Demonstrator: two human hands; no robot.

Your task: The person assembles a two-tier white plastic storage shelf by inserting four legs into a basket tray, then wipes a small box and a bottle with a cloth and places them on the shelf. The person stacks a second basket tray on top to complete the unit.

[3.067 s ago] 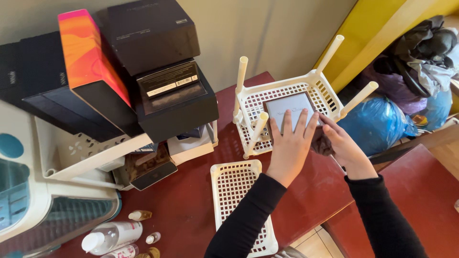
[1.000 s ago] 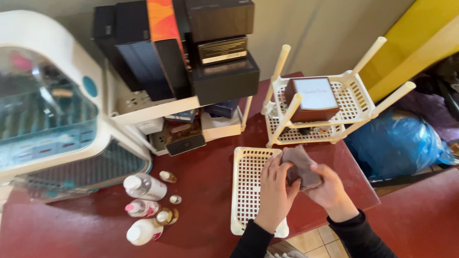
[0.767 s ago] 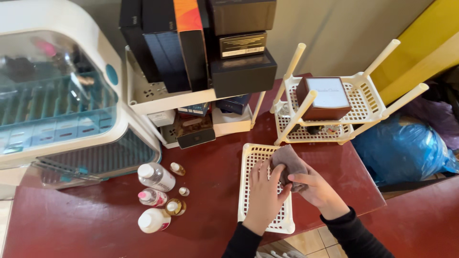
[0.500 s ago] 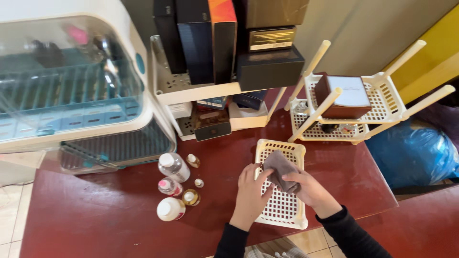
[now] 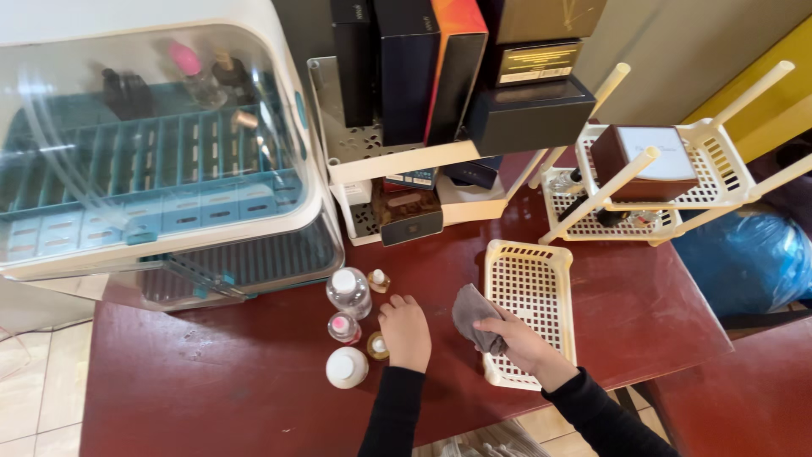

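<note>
Dark red surface (image 5: 211,381), set against a pale wall, bore all items listed.

Left hand (image 5: 405,332): rested palm down on the surface, fingers loosely curled, holding nothing; fingertips lay just beside a small gold-capped bottle (image 5: 376,344).

Right hand (image 5: 518,343): closed around a grey cloth (image 5: 474,315), bunched and held above the near left edge of a cream lattice tray (image 5: 533,296) lying flat on the surface.

Just left of the left hand: a cluster of bottles, namely a clear bottle with white cap (image 5: 348,291), a pink-capped bottle (image 5: 342,327), a round white-capped bottle (image 5: 347,367), and a small amber vial (image 5: 378,280).

Beyond the left hand, farther left: a large white and teal cabinet with a clear domed lid (image 5: 152,152).

Beyond both hands: a white shelf unit (image 5: 397,161) carrying dark boxes (image 5: 529,110) and one orange box (image 5: 452,59).

Beyond the right hand, to its right: a cream lattice rack with upright posts (image 5: 719,169), holding a brown box with a white top (image 5: 647,161).

Far right, below the surface edge: a blue plastic bag (image 5: 753,258).
</note>
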